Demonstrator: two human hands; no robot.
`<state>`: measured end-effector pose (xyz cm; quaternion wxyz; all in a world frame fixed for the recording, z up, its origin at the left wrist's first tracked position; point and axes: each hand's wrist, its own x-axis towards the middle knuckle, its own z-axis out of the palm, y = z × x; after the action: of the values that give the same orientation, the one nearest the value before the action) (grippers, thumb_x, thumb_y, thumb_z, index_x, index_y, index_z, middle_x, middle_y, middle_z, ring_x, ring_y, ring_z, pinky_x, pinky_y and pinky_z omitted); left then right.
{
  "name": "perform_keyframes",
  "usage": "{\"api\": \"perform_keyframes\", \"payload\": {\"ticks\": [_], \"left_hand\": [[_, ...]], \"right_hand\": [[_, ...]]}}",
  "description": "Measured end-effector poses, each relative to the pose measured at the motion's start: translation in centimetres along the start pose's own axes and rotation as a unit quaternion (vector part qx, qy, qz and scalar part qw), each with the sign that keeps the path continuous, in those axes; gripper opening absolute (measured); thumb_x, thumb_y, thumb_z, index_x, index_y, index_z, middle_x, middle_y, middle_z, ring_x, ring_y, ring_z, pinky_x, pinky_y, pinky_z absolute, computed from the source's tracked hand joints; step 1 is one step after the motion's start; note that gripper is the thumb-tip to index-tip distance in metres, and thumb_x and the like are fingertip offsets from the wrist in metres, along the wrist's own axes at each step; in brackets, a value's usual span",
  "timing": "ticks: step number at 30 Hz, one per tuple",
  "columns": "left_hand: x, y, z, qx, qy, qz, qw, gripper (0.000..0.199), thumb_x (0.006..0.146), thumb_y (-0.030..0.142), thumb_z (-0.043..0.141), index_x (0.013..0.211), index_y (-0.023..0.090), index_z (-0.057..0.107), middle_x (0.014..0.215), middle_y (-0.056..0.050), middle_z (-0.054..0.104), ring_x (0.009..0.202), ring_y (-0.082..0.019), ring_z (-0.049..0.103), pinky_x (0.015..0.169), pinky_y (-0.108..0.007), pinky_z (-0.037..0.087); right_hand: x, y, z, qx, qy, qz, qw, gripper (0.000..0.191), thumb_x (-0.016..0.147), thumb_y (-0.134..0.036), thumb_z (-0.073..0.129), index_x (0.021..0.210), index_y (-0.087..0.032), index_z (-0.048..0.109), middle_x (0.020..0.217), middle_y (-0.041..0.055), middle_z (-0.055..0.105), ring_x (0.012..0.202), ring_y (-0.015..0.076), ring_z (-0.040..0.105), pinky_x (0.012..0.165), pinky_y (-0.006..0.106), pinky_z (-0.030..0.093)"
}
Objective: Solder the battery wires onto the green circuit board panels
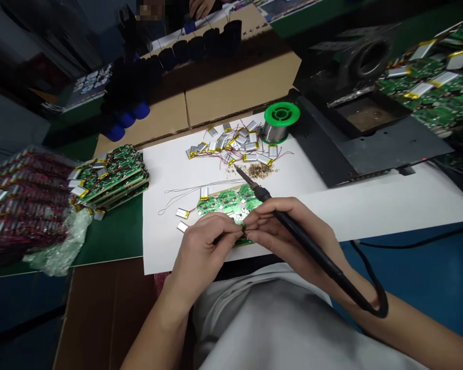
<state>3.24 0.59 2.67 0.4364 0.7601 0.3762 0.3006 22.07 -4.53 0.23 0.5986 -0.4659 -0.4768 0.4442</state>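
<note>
A green circuit board panel (pixel 231 201) lies on white paper in front of me, partly hidden by my hands. My left hand (pixel 206 241) is closed in a pinch over its near edge; what its fingertips hold is too small to name. My right hand (pixel 293 231) has a soldering iron (pixel 301 231) lying across it between thumb and forefinger, its tip pointing away to the upper left. The right fingertips meet the left ones above the board. Small silver battery cells (pixel 182 213) with yellow ends lie at the board's left side.
A pile of wired battery cells (pixel 231 141) lies behind the board, beside a green solder spool (pixel 281 115) and brown crumbs (pixel 258 170). Stacked boards (pixel 111 174) stand left; a black metal stand (pixel 370 139) is at right. Across the table a co-worker's hand (pixel 201 7) shows.
</note>
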Motion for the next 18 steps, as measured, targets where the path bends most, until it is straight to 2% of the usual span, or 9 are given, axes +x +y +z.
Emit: {"api": "perform_keyframes", "payload": {"ticks": [2, 4, 7, 10, 13, 18], "left_hand": [[-0.2, 0.1, 0.0, -0.003, -0.002, -0.009, 1.000, 0.014, 0.096, 0.009, 0.071, 0.091, 0.022, 0.074, 0.094, -0.001, 0.076, 0.097, -0.017, 0.071, 0.087, -0.028, 0.054], [-0.4, 0.3, 0.1, -0.017, -0.001, -0.045, 0.999, 0.012, 0.094, 0.011, 0.073, 0.093, 0.023, 0.074, 0.094, 0.001, 0.077, 0.093, -0.016, 0.072, 0.085, -0.027, 0.054], [-0.5, 0.4, 0.2, -0.065, 0.010, -0.115, 0.991, 0.018, 0.091, 0.014, 0.077, 0.104, 0.026, 0.075, 0.089, 0.004, 0.078, 0.086, -0.015, 0.073, 0.082, -0.026, 0.054], [-0.5, 0.3, 0.2, -0.097, 0.013, -0.152, 0.984, 0.026, 0.090, 0.014, 0.076, 0.112, 0.028, 0.075, 0.084, 0.005, 0.078, 0.085, -0.015, 0.073, 0.082, -0.027, 0.055], [-0.4, 0.6, 0.1, -0.070, 0.009, -0.169, 0.983, 0.028, 0.089, 0.011, 0.073, 0.112, 0.027, 0.077, 0.084, 0.005, 0.078, 0.085, -0.016, 0.072, 0.085, -0.029, 0.054], [-0.3, 1.4, -0.3, 0.014, -0.005, -0.149, 0.989, 0.021, 0.090, 0.007, 0.070, 0.095, 0.024, 0.079, 0.094, 0.002, 0.079, 0.089, -0.018, 0.071, 0.082, -0.030, 0.052]], "right_hand": [[-0.1, 0.3, 0.2, 0.004, 0.005, -0.010, 1.000, 0.022, 0.092, -0.028, 0.080, 0.108, -0.029, 0.066, 0.099, 0.0003, 0.079, 0.090, 0.0159, 0.080, 0.085, 0.029, 0.068], [-0.1, 0.6, 0.4, -0.003, 0.011, -0.028, 1.000, 0.020, 0.094, -0.025, 0.078, 0.109, -0.030, 0.066, 0.100, -0.0003, 0.079, 0.091, 0.0151, 0.080, 0.088, 0.028, 0.067], [-0.1, 0.8, 0.5, -0.011, -0.003, -0.054, 0.998, 0.024, 0.094, -0.018, 0.076, 0.113, -0.031, 0.067, 0.105, 0.0000, 0.078, 0.096, 0.0157, 0.079, 0.089, 0.028, 0.067], [-0.1, 0.7, 0.6, -0.025, -0.012, -0.083, 0.996, 0.030, 0.094, -0.013, 0.074, 0.116, -0.031, 0.067, 0.107, 0.0007, 0.077, 0.096, 0.0169, 0.079, 0.087, 0.029, 0.067], [-0.1, 0.6, 0.6, -0.065, -0.015, -0.124, 0.990, 0.036, 0.092, -0.008, 0.073, 0.119, -0.031, 0.066, 0.108, 0.0006, 0.077, 0.095, 0.0163, 0.079, 0.089, 0.029, 0.067], [-0.4, 0.7, 0.3, -0.156, -0.033, -0.204, 0.966, 0.040, 0.091, -0.002, 0.071, 0.118, -0.030, 0.065, 0.108, -0.0004, 0.080, 0.096, 0.0154, 0.080, 0.088, 0.026, 0.066]]}}
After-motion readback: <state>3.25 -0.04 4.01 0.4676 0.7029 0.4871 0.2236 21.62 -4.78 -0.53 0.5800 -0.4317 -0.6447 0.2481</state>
